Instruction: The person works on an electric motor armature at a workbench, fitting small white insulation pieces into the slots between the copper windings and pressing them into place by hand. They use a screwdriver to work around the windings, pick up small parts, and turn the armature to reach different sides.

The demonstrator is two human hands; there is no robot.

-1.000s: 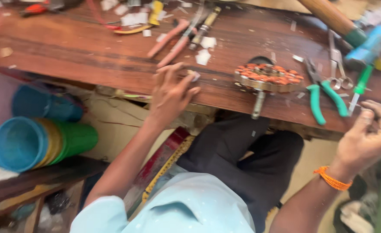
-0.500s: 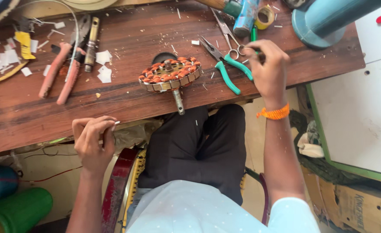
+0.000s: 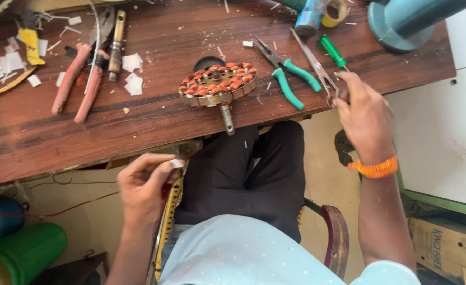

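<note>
Since half a second ago, right hand (image 3: pixel 364 113) has drawn back toward the bench edge, fingers now closed on scissors (image 3: pixel 317 68) (long axis diagonal, tips pointing up-left). Left hand (image 3: pixel 144 184) pinches small white scrap (image 3: pixel 177 163) below the wooden bench (image 3: pixel 164 121).

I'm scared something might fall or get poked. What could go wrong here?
The motor winding sits near the workbench edge with its shaft sticking out over it, so a knock might tip it off. The right hand is at the scissors, whose blades could nick a finger. The left hand pinches a small white piece that could drop.
</note>
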